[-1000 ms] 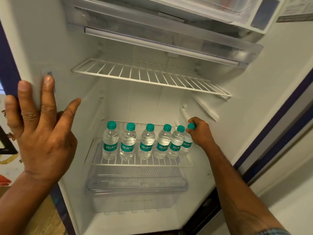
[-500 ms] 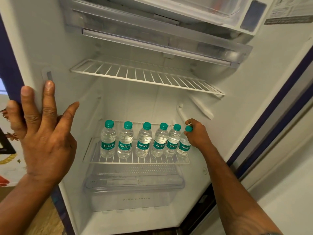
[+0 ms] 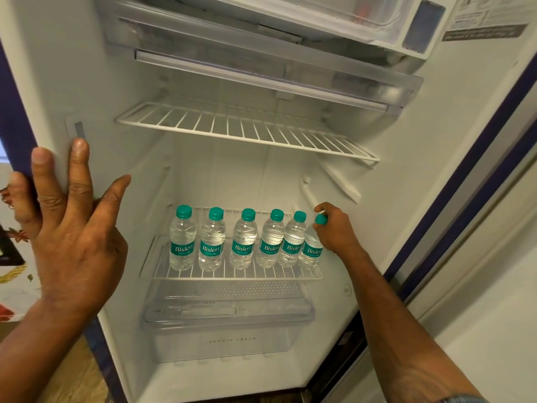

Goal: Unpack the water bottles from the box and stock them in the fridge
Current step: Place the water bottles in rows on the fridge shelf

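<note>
Hardly anything has shifted since the earlier frames: the right hand (image 3: 337,231) stays at the end of the row and the left hand (image 3: 72,228) stays braced on the fridge (image 3: 139,82).

Six small water bottles (image 3: 244,242) stand upright in a single row on the lower wire shelf (image 3: 232,277), near the centre of the view. The first four stand slightly apart, while the last three crowd together. At the row's 3 o'clock end, the right hand's fingers (image 3: 319,209) pinch the green cap (image 3: 321,219) of the sixth bottle (image 3: 312,251). At 9 o'clock, the left hand lies against the front edge of the fridge's side wall, its fingers straight and spread, holding nothing.

Each bottle is thin clear plastic, full of water, so it is probably light but easily dented and easily tipped on the wire rungs. The hard cap or the neck just below it looks like the firmest place to hold.

Teal labels (image 3: 182,248) read "Bisleri" in white. At 6 o'clock below the shelf, a clear drawer (image 3: 229,338) reads "VEGGIE FRESH". The upper wire shelf (image 3: 247,132) sits at 12 o'clock. A sticker (image 3: 488,18) at 1 o'clock is too blurred to read. No box is in view.
</note>
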